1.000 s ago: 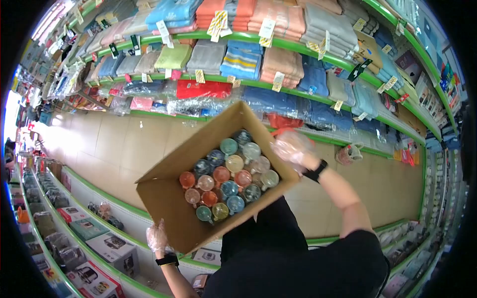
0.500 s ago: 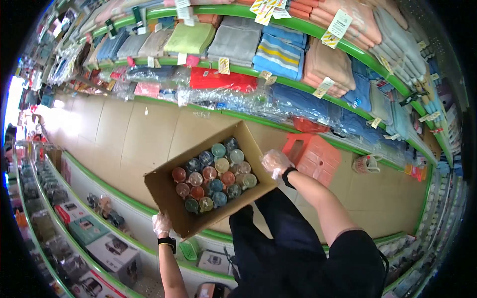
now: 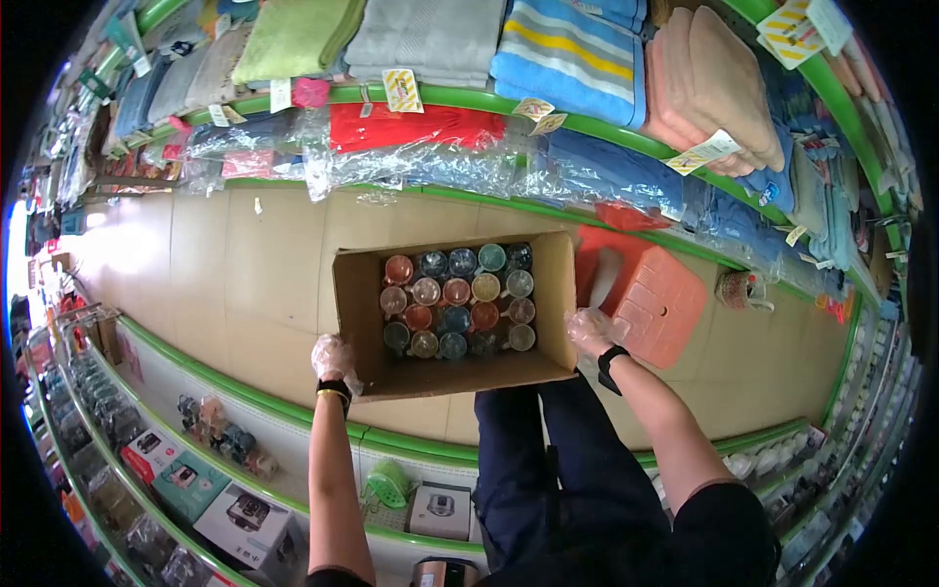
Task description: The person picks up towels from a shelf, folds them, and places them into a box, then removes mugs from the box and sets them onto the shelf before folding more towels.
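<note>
An open cardboard box (image 3: 358, 318) hangs in front of my legs, its top facing up. Inside are rows of see-through coloured mugs (image 3: 456, 292) in red, blue, green and yellowish tones, several with handles showing. My left hand (image 3: 335, 360), in a clear plastic glove, is closed on the box's near left corner. On the right wall, my gloved right hand (image 3: 590, 333) grips near the front corner. The box partly hides the fingers of both hands.
A pink plastic stool (image 3: 660, 303) stands on the tiled floor (image 3: 264, 284) right of the box. Ahead, shelves hold folded towels (image 3: 567, 59) and plastic-wrapped packs (image 3: 416, 127). Boxed goods (image 3: 249, 523) and a green plastic basket (image 3: 388, 483) sit on the near shelves.
The box has turned clockwise from a slant to nearly square with my body and sits further right. My left hand has come up with it. The view is closer to the towel shelves.
</note>
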`<state>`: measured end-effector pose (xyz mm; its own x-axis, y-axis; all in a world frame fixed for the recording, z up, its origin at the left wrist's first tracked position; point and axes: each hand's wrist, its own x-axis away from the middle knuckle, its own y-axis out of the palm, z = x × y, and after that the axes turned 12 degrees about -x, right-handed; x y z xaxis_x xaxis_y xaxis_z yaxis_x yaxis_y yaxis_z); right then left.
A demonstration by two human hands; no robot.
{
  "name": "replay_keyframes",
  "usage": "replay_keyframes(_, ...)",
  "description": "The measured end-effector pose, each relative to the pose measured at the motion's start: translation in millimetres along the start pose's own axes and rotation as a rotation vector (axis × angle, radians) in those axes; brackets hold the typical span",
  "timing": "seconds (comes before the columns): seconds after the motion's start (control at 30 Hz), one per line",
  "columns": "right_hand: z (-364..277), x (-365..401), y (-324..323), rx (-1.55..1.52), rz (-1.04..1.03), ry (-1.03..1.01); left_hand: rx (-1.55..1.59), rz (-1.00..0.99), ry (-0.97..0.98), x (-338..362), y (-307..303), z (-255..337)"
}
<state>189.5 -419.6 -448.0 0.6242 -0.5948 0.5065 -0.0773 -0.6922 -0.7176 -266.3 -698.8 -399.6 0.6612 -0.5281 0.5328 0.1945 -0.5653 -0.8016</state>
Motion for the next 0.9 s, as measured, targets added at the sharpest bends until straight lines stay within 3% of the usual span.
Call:
replay_keyframes(0.17, -12.0, -13.4, 23.1, 0.025, 0.028, 0.036, -0.008, -0.082, 0.047, -74.2, -8.9, 17.0)
replay_keyframes(0.23, -34.0, -12.2, 21.7, -0.257, 0.006, 0.203, -0.094, -0.052, 0.051, -102.1, 4.3, 9.1)
replay_keyframes(0.27, -30.7, -12.1, 43.1, -0.178, 0.014, 0.171, -0.315, -0.076, 0.197, -118.7, 23.6, -0.9)
replay_keyframes(0.3, -45.1, -6.8, 41.9, -0.137, -0.039, 0.216, -0.169, -0.188, 0.067, -119.3, 5.7, 5.6)
replay_keyframes(0.4, -64.1, 1.8, 70.8, -0.228, -0.029, 0.464, -0.028, -0.275, -0.024, -104.0, -32.0, 17.9)
replay_keyframes(0.5, -78.7, 9.1, 77.1, -0.186, -0.091, 0.455, 0.045, -0.206, -0.128, -94.0, -27.7, 17.8)
replay_keyframes(0.53, -75.0, 11.3, 84.5, -0.177, -0.087, 0.458, 0.161, -0.031, -0.142, -81.1, -18.6, 24.3)
replay_keyframes(0.57, -55.5, 11.4, 106.8, -0.106, -0.179, 0.339, 0.283, 0.151, -0.154, -67.6, -13.6, 33.1)
replay_keyframes(0.6, -44.0, 9.9, 112.4, -0.033, -0.264, 0.221, 0.252, 0.111, -0.067, -50.1, -18.1, 41.6)
replay_keyframes(0.63, -55.7, 10.7, 90.8, -0.019, -0.245, 0.225, 0.220, 0.118, -0.043, -28.2, -26.2, 53.5)
replay_keyframes(0.67, -81.0, 13.2, 57.4, -0.225, -0.198, 0.375, 0.140, 0.238, 0.011, -15.7, -1.7, 61.6)
replay_keyframes(0.7, -112.7, 16.8, 21.3, -0.436, -0.144, 0.515, 0.302, 0.208, -0.008, 11.1, -13.4, 74.7)
replay_keyframes(0.73, -140.8, 23.3, -6.4, -0.266, 0.017, 0.453, 0.347, 0.225, 0.004, 31.2, -5.7, 84.5)
replay_keyframes(0.77, -146.6, 15.0, -25.7, -0.082, 0.007, 0.502, 0.354, 0.244, 0.022, 50.1, 9.8, 93.7)
replay_keyframes(0.83, -140.7, 21.0, -58.6, -0.084, 0.293, 0.316, 0.611, 0.133, -0.008, 90.3, 11.2, 107.4)
replay_keyframes(0.9, -131.2, 30.1, -96.0, -0.011, 0.380, 0.267, 0.757, -0.003, -0.089, 124.0, -0.2, 120.2)
